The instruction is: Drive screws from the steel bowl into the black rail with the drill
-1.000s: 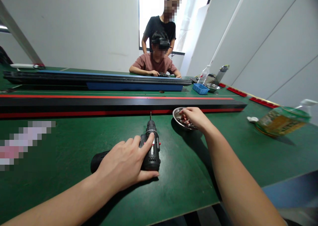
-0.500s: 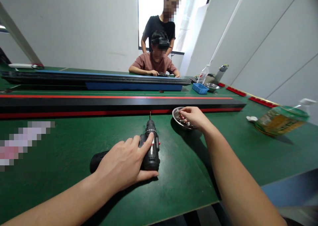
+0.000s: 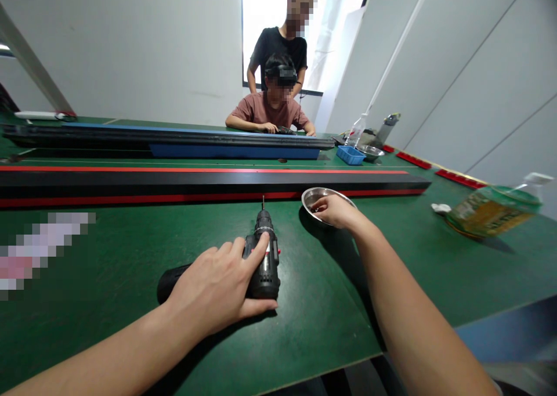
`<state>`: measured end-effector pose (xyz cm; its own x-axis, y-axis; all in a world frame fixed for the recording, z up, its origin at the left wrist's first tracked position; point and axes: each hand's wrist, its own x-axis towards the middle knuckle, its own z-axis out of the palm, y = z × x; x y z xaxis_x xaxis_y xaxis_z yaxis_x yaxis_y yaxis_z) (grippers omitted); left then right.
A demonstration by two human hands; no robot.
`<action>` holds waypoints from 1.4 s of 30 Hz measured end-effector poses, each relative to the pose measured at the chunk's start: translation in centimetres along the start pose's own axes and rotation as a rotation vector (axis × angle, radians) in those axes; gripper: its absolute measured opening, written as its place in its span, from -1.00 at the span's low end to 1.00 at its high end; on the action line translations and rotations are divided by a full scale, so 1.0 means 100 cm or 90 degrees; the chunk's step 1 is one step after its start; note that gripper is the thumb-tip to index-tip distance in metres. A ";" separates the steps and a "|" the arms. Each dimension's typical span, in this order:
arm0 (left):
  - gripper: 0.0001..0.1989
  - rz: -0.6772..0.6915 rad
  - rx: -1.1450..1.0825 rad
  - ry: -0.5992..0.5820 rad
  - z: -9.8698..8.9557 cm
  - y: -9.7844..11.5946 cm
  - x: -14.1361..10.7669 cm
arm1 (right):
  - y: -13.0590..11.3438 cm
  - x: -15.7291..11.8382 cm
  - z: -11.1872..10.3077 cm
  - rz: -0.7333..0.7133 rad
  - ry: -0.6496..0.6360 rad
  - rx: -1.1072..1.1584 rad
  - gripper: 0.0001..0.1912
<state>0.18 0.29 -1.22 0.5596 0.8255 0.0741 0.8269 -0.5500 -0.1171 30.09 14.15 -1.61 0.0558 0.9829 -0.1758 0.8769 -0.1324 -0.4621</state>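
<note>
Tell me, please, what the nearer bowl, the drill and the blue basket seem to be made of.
The nearer bowl: apparently polished metal, perhaps stainless steel, from its silvery, shiny rim. The drill: probably black plastic housing, semi-gloss by its soft highlights. The blue basket: likely plastic, given its even colour; finish too small to tell.

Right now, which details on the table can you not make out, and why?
In the head view:
- Contents of the metal bowl: mostly behind the right hand.
- Trigger area of the drill: under the left hand.
- Left end of the black-and-red bar: cut off by the left edge.
- Item at far left: pixelated.
</note>
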 end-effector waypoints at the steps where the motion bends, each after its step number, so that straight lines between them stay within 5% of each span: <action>1: -0.01 0.000 0.000 0.001 0.000 0.000 0.000 | 0.000 0.000 0.001 -0.001 0.000 -0.004 -0.73; 10: -0.02 -0.004 0.002 -0.001 0.001 0.000 -0.001 | -0.003 -0.004 -0.001 -0.009 0.031 -0.066 -0.84; 27: -0.03 0.004 0.007 0.006 0.001 -0.001 -0.001 | -0.010 -0.007 -0.005 -0.024 0.117 -0.085 -0.56; 42: -0.03 0.006 0.014 0.009 0.003 -0.001 -0.001 | -0.005 -0.003 -0.002 0.007 0.166 -0.029 -0.71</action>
<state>0.01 0.31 -1.54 0.5677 0.8187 0.0864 0.8206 -0.5542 -0.1396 29.69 14.00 -1.15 0.1809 0.9821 0.0523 0.8961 -0.1427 -0.4202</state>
